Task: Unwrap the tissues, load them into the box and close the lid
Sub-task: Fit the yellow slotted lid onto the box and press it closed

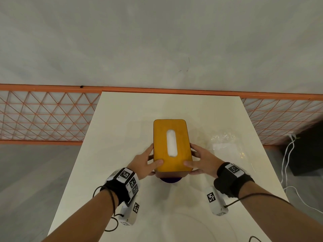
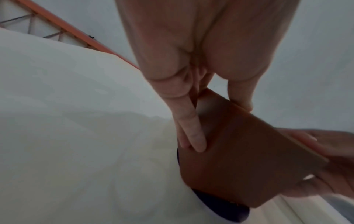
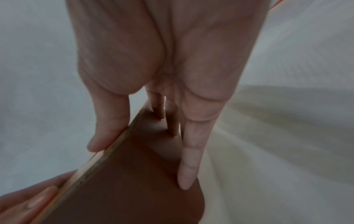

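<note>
Box: one brown tissue box [image 1: 172, 172] sits between the two hands on the white table [image 1: 122, 119], its near end gripped from both sides.
Lid: one yellow wooden lid [image 1: 181, 137] lies flat on top of the box, both thumbs resting on its near corners.
Tissues: white tissue [image 1: 171, 143] shows through the single oval slot, just beyond the thumbs; how many sheets lie inside is hidden.
Left hand: the left hand [image 1: 146, 163] clasps the box's left side, thumb on the lid, fingers [image 2: 193, 133] pressed down the side wall.
Right hand: the right hand [image 1: 203, 162] holds the opposite side the same way, thumb on top, fingers [image 3: 188, 163] lying along the side wall.
Wrapper: one clear plastic wrapper [image 1: 225, 145] lies crumpled on the table just right of the right hand; its outline is faint and hard to trace against the white top.
Dark shape: one dark blue rounded thing [image 1: 170, 180] peeks out under the box's near end, between the wrists; most of it is covered, and I cannot tell what it is.
Hidden: the box's far walls and its underside are out of sight; both wrist views are dim and blurred.
Wrist gear: two black wrist straps [image 1: 120, 186] with printed markers, one on each wrist.
</note>
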### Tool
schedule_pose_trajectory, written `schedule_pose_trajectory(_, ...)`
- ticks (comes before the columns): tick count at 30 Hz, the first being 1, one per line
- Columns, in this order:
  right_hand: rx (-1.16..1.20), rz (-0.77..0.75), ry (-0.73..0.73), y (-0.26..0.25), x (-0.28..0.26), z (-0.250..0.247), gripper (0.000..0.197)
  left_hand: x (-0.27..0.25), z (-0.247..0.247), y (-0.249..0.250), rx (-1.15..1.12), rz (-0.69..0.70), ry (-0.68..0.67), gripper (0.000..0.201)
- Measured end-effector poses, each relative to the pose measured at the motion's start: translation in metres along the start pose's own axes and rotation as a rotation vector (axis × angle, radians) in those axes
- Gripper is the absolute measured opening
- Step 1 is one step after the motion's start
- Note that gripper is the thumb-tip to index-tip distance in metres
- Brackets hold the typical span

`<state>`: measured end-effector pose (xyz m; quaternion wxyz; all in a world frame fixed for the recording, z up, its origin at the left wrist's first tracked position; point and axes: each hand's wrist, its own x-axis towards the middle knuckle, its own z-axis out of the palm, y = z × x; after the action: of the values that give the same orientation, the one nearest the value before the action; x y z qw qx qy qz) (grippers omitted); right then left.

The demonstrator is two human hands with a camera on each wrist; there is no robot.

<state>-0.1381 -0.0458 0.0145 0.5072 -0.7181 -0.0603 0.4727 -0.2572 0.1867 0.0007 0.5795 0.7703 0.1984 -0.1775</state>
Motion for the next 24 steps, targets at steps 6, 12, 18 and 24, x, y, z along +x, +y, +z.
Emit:
schedule_pose_trajectory(6, -0.106, -0.044, 0.017, -0.001, 0.001, 0.003, 0.089, 0.002, -0.001, 0.001, 0.102, 0.029, -0.060, 0.106)
schedule_pose_trajectory(12, -0.165, -0.043, 0.040, 0.003, 0.004, 0.000, 0.092, 0.005, -0.002, 0.003, 0.226, 0.026, -0.068, 0.106)
schedule_pose_trajectory(18, -0.215, -0.098, 0.261, -0.028, 0.023, -0.018, 0.071, 0.026, -0.017, 0.029, 0.336, 0.091, 0.129, 0.092)
schedule_pose_trajectory(24, -0.173, -0.068, 0.335, -0.078, 0.067, -0.027, 0.040, 0.050, -0.021, 0.055, 0.653, 0.080, -0.029, 0.102)
